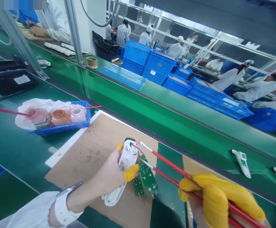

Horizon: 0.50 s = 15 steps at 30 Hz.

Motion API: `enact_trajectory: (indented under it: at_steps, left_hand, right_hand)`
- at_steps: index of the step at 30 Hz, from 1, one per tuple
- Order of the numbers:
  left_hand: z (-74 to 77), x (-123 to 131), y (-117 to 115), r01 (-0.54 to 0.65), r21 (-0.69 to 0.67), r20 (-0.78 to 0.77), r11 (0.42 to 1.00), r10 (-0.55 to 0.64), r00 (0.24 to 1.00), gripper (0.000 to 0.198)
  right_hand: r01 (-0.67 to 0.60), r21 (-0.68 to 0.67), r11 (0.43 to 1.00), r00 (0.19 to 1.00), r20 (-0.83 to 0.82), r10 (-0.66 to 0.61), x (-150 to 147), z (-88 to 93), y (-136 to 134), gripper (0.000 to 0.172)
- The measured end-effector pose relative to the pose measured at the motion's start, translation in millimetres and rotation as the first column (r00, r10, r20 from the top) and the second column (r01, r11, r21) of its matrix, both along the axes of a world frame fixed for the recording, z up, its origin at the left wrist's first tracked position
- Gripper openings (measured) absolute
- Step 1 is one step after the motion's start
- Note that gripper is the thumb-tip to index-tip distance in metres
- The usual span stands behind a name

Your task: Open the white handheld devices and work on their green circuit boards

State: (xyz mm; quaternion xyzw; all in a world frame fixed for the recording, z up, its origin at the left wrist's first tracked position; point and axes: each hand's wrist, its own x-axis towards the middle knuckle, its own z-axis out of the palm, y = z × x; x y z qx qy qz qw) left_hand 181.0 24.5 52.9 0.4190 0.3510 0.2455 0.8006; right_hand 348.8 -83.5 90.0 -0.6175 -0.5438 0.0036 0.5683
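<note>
A white thermometer case (pixel 128 156) is held tight in the left hand (pixel 107 174), and thin wires (pixel 135 148) could be snapped if the red tweezers (pixel 168 167) pinched in the right hand (pixel 215 198) slip.

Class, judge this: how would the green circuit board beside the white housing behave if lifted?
The green circuit board probably feels stiff and light, being a thin plate. It may tug rather than lift freely, since thin wires seem to join it to the white plastic housing. Those wires look fragile.

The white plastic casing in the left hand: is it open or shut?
Open: the green circuit boards lie outside the white plastic casing, joined to it by thin wires.
</note>
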Motion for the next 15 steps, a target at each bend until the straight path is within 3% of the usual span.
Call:
enact_trajectory:
  at_steps: [4,7,10,12,15]
  left_hand:
    - [-12.1,-9,7,-0.067,0.039,-0.076,0.997,0.07,0.995,0.044]
    - [-24.2,-22,12,-0.142,-0.023,-0.027,0.99,0.141,0.99,0.042]
    - [-34.5,-38,10,-0.207,-0.187,0.008,0.96,0.213,0.977,0.049]
    - [-41.1,-50,5,-0.231,-0.308,-0.019,0.923,0.237,0.971,0.057]
    - [-53.2,-65,-3,-0.219,-0.394,0.008,0.893,0.242,0.97,0.057]
  right_hand:
    - [0.075,0.053,0.996,0.997,-0.032,-0.074,-2,-1.0,18,0.018]
    - [-0.092,0.023,0.995,0.996,0.013,0.092,-2,-0.5,36,0.008]
    - [-0.314,0.033,0.949,0.948,0.072,0.311,-23,4.7,83,0.0]
    - [-0.456,-0.031,0.889,0.881,0.127,0.456,-50,11.7,128,0.004]
    - [-0.682,-0.221,0.697,0.671,0.188,0.717,-95,21.8,198,0.021]
